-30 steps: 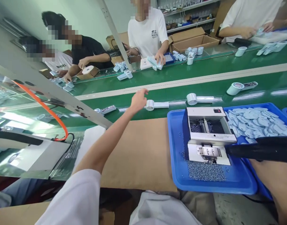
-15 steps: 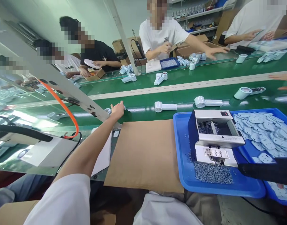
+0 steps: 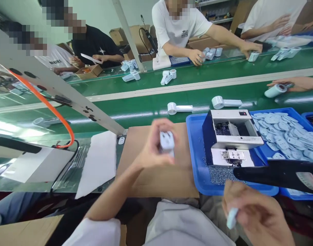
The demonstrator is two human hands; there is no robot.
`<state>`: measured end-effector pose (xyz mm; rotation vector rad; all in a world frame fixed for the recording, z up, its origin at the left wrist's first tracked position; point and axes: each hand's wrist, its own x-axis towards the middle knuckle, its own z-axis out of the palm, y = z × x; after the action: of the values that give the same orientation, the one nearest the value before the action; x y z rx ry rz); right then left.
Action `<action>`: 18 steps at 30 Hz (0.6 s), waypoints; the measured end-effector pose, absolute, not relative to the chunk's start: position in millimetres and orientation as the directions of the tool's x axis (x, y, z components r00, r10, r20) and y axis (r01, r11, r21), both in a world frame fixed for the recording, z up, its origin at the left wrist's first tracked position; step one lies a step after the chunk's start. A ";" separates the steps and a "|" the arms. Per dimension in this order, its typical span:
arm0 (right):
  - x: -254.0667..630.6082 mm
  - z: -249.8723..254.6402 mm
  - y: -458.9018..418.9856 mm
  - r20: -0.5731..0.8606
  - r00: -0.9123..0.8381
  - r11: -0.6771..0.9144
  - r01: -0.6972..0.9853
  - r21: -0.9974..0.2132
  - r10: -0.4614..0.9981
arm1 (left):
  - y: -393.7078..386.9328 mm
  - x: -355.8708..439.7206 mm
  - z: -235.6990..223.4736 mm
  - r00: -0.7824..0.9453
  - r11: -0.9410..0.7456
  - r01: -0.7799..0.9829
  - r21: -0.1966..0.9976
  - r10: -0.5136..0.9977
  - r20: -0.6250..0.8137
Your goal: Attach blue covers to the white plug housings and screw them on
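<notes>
The left hand (image 3: 153, 147) was closed around a pale-blue, round-cornered part (image 3: 167, 140) above the flat brown cardboard (image 3: 161, 184). The right hand (image 3: 256, 208) pinched a thin pale-blue piece (image 3: 232, 218) just near of the blue tray (image 3: 197, 153).

Block (image 3: 167, 143) in left hand (image 3: 151, 145): pale blue, dark marks on end. Piece (image 3: 232, 218) in right hand (image 3: 256, 208): pale blue too. Belt (image 3: 136, 108) proper green, whitish strip (image 3: 156, 91) across it. Near: tan cardboard (image 3: 169, 186). Right: bright blue tray (image 3: 196, 171), silvery-white machine (image 3: 231, 140) with black side, pale blue plates (image 3: 281, 133). Left: loud orange hose (image 3: 52, 110), plain white sheet (image 3: 100, 157). Far left: black tee (image 3: 92, 42), white star print.
</notes>
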<state>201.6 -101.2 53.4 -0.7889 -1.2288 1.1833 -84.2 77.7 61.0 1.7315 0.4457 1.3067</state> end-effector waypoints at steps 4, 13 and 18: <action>161.7 60.1 -84.4 0.160 0.018 0.157 -0.338 -0.928 0.987 | 20.9 -58.3 28.4 0.713 -0.395 -0.194 0.898 0.571 0.406; 152.0 75.2 -82.3 0.300 -0.038 0.301 0.020 -0.954 0.953 | 0.4 -48.4 -5.5 0.768 -0.516 0.032 0.856 0.561 0.309; 150.8 74.8 -90.7 0.458 -0.048 0.455 0.249 -0.855 0.887 | -4.4 -43.1 -16.1 0.728 -0.593 0.008 0.805 0.556 0.402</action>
<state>150.8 -90.7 74.8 -1.0229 -1.5707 0.7030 -43.1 -4.4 -16.1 2.0827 0.4263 0.8217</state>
